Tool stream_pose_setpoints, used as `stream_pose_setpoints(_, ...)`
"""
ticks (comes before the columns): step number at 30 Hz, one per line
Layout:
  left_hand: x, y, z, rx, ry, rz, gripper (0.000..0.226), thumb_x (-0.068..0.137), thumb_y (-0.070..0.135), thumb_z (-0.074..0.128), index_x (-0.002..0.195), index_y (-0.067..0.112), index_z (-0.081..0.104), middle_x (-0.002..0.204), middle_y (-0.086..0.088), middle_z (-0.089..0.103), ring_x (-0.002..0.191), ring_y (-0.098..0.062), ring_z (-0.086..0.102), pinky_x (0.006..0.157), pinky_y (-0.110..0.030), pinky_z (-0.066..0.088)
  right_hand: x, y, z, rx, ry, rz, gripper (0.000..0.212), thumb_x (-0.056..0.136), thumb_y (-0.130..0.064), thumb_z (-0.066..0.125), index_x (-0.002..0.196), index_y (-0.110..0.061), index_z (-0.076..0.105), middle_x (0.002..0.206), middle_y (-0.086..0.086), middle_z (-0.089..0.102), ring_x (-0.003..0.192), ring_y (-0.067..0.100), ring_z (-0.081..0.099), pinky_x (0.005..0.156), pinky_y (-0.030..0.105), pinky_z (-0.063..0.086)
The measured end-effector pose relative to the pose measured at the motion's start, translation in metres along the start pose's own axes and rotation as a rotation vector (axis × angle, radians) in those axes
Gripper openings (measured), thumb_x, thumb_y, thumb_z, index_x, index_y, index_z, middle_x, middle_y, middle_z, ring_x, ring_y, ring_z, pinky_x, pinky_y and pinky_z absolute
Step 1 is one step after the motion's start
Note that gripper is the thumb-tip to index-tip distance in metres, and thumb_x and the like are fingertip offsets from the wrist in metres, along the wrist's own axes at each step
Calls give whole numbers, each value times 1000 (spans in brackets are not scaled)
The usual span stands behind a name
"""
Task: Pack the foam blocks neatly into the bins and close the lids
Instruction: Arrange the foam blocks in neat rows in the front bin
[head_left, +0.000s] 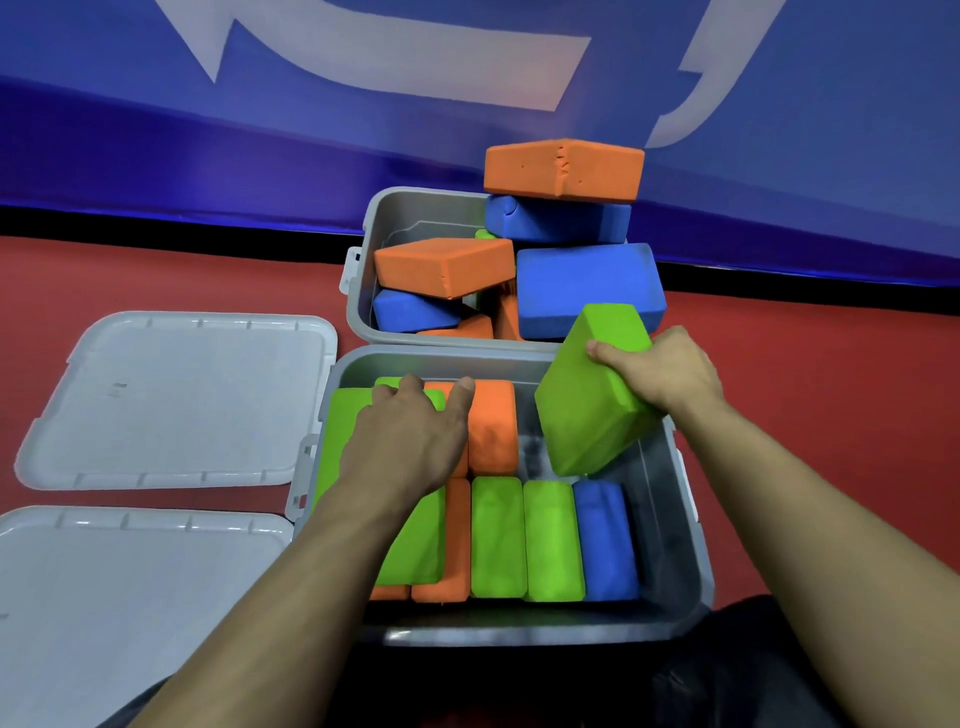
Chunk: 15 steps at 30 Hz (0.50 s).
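Foam blocks, packing stage: my right hand (660, 371) grips a tilted green block (592, 395) over the near bin's (693, 530) open right corner, while my left hand (415, 431), fingers spread and relaxed, presses on green and orange blocks (493, 426) packed upright in rows. Beyond, the far bin (363, 291) holds a loose heap of orange and blue blocks. Two grey lids (182, 400) lie on the red floor (831, 389), left.

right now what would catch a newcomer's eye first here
The right hand grips a bright green block, tilted over the near bin. The left hand presses on the blocks packed inside it. Behind, orange and blue blocks pile loosely above the far bin.
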<state>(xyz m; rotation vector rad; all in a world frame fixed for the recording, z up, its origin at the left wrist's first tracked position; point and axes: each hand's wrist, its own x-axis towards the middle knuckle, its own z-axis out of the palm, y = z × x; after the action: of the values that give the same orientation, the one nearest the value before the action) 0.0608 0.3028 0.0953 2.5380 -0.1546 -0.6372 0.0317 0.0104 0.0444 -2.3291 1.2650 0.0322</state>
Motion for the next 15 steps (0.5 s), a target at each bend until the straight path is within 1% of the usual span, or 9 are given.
stream_pose_setpoints(4,0,1,0,20,9,8,73,100,66,36,145,9,47,145,-21,46,134,-39,46,108,-46,37,-14,-10,15,-24,-96,3,118,61,-85,69,140,-2,40,134,16,60,124,37,57,93,42,46)
stream_pose_setpoints(6,-1,1,1,81,22,31,73,100,65,36,147,10,45,146,-20,45,134,-39,44,109,-46,37,-21,-15,30,-31,-132,-20,115,67,-81,69,141,0,37,136,18,59,126,37,56,93,42,45)
stream_pose_setpoints(7,-3,0,1,128,29,43,73,100,65,36,148,11,43,147,-20,44,135,-39,42,109,-46,37,-23,-18,37,-37,-134,-41,111,68,-80,69,140,-2,35,134,18,60,125,38,56,93,43,46)
stream_pose_setpoints(9,-6,-2,1,220,41,56,72,101,65,34,149,12,40,150,-18,41,137,-37,40,106,-46,38,-28,-20,51,-67,-140,-87,106,68,-80,67,140,-12,31,129,16,63,121,38,58,93,45,49)
stream_pose_setpoints(11,-8,-3,1,277,47,62,71,101,65,32,150,13,39,151,-16,40,138,-35,39,105,-46,40,-31,-20,66,-135,-175,-124,103,71,-78,66,148,-24,24,127,15,64,120,39,59,92,46,48)
stream_pose_setpoints(13,-10,-3,2,294,39,68,71,101,65,31,149,13,39,152,-16,40,139,-35,38,108,-46,39,-28,-16,80,-202,-243,-149,102,76,-74,67,155,-31,17,134,17,61,125,39,56,95,46,46)
stream_pose_setpoints(15,-11,-3,3,287,14,65,71,101,65,31,150,13,38,154,-14,38,141,-34,36,110,-46,37,-21,-16,91,-234,-321,-154,107,80,-67,68,160,-30,7,142,18,55,131,38,52,101,45,45)
